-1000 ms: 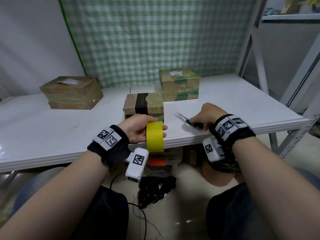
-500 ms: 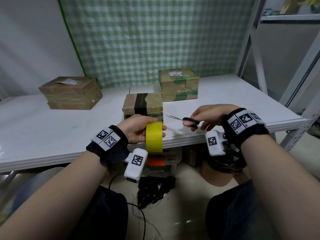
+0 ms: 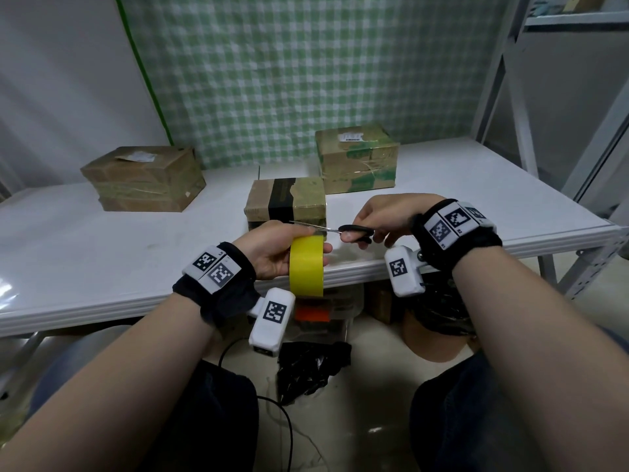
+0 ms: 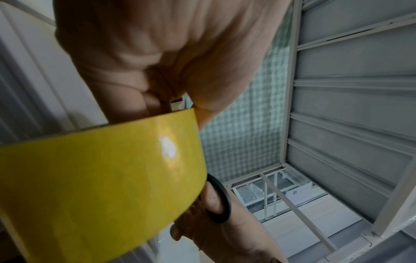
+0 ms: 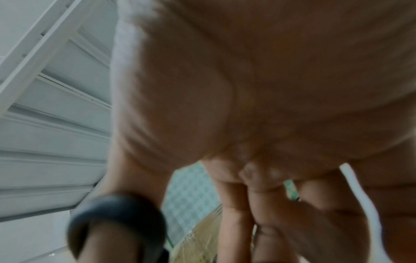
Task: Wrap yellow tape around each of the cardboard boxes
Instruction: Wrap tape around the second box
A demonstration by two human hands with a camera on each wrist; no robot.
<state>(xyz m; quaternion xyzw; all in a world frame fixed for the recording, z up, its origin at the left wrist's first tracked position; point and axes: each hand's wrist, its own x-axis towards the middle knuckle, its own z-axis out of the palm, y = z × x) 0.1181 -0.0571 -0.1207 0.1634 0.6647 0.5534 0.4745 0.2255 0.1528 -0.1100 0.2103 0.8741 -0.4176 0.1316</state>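
We hold the tape [image 3: 305,265] upright in our left hand [image 3: 269,252], thumb and fingers curled round the roll, just off the near edge of the table [image 3: 136,267]; held on edge like this, the roll's top band faces the blades. Our right hand [image 3: 384,218] grips the scissors [image 3: 343,229], a finger through a black loop, as the wrist views confirm. The blades point left and lie across the top of the roll, touching or nearly so; we cannot tell whether they are parted. We judge that they serve to lift or cut the free end of the tape, though no loose end is visible.

Just beyond the hands sits the near box [image 3: 286,202], banded in black tape, close enough to receive the first wrap. Behind it to the right stands the right box [image 3: 357,158], with green markings and a white label. Well apart on the far left rests the left box [image 3: 143,178]. None shows yellow tape, so we judge the wrapping not yet begun. A green checked cloth [image 3: 306,69] hangs behind.
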